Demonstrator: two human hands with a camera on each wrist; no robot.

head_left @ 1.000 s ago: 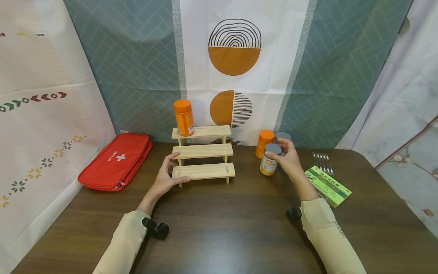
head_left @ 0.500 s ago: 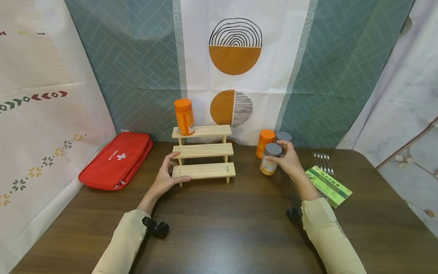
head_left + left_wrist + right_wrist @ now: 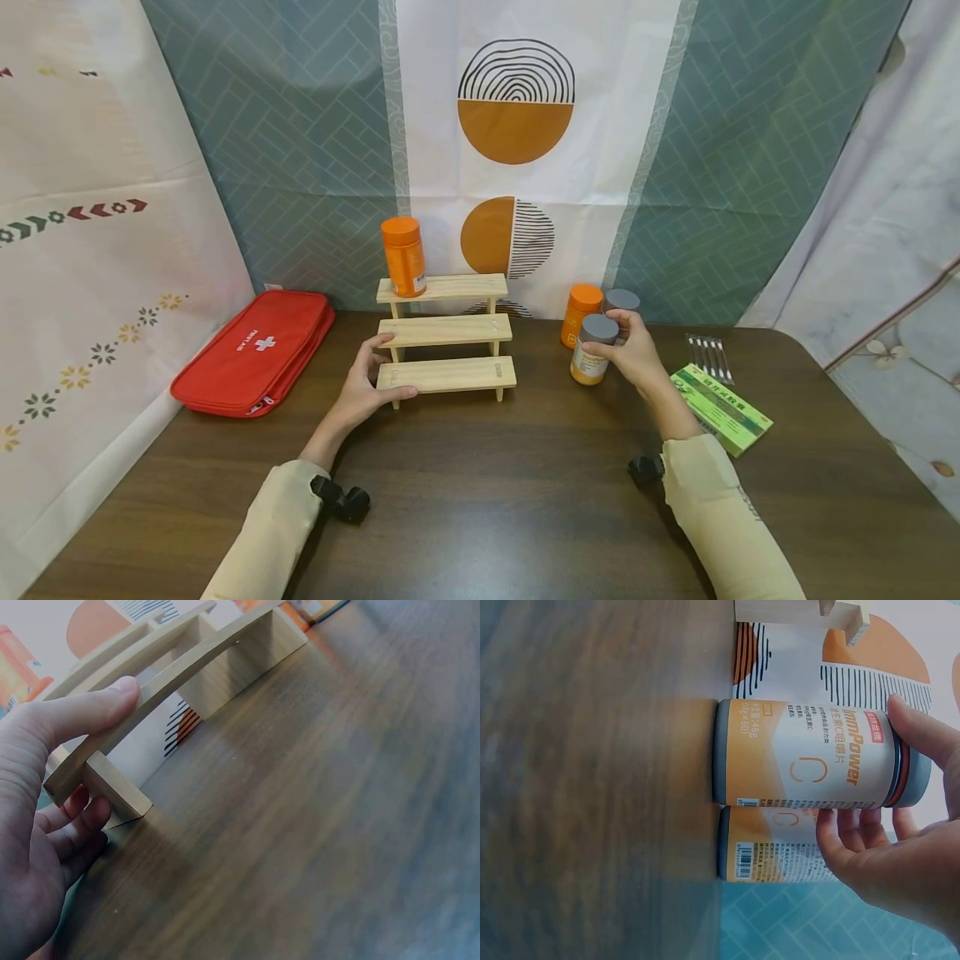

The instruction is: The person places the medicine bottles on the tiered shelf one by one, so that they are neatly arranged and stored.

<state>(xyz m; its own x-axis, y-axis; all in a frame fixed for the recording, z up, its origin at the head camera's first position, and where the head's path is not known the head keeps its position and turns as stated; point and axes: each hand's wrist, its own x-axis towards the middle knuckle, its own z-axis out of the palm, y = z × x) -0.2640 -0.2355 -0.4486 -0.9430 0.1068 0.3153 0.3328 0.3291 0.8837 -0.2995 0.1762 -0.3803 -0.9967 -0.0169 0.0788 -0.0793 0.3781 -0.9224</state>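
My left hand [image 3: 360,390] grips the left end of a three-step wooden display stand [image 3: 450,375]. In the left wrist view, the thumb lies along the lowest shelf [image 3: 196,664] while the other fingers curl beneath it. My right hand [image 3: 636,357] holds a grey-lidded vitamin C bottle [image 3: 588,367] upright on the table. The right wrist view has the thumb at that bottle's lid [image 3: 913,776] and the fingers behind it. Right behind stands a second grey-lidded bottle [image 3: 776,844], partly hidden by the hand. An orange bottle [image 3: 577,321] stands at its left.
Another orange bottle [image 3: 405,262] is on the stand's top shelf. At the left lies a red first aid bag [image 3: 255,354]. To the right are a green box [image 3: 720,408] and a pack of cotton swabs [image 3: 707,358]. Hanging cloth [image 3: 315,167] borders the table's back.
My right thumb sits slightly lower on the grey-lidded vitamin C bottle than a second ago. The left hand and the stand keep their places.
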